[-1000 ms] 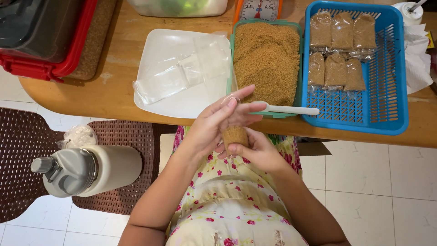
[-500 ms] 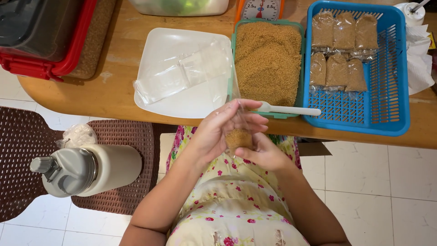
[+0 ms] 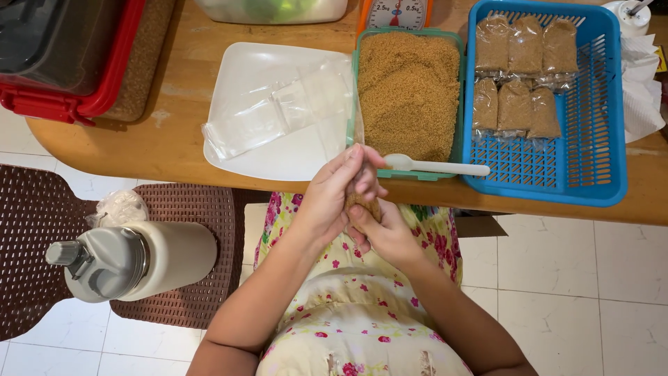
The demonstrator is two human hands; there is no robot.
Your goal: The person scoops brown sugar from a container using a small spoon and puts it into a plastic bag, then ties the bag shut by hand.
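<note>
Both hands meet just below the near edge of the wooden table (image 3: pixel 174 139), over a floral-print lap. The left hand (image 3: pixel 330 198) and right hand (image 3: pixel 386 233) pinch a small clear plastic packet (image 3: pixel 362 203) filled with brown granules, soft and lumpy. The packet sits between the two hands: left fingers (image 3: pixel 358 163) curl over its top and left side, right fingers (image 3: pixel 362 223) cup it from below and grasp the bottom. Only a small patch of it shows between the fingers, so its long axis seems to run roughly up-down, toward the table edge; exact tilt cannot be told.

On the table: green-rimmed rectangular tub (image 3: pixel 456 90) full of coarse brown granules, with a white plastic spoon (image 3: pixel 438 167) lying across its near rim, handle pointing right. To the right, a blue slotted plastic basket (image 3: pixel 591 139) holding filled packets in rows. To the left, a white squarish tray (image 3: pixel 292 157) with glossy empty clear bags (image 3: pixel 278 111). A cream bottle (image 3: pixel 139 261) with a grey lid lies on a brown woven chair seat (image 3: pixel 35 230).
</note>
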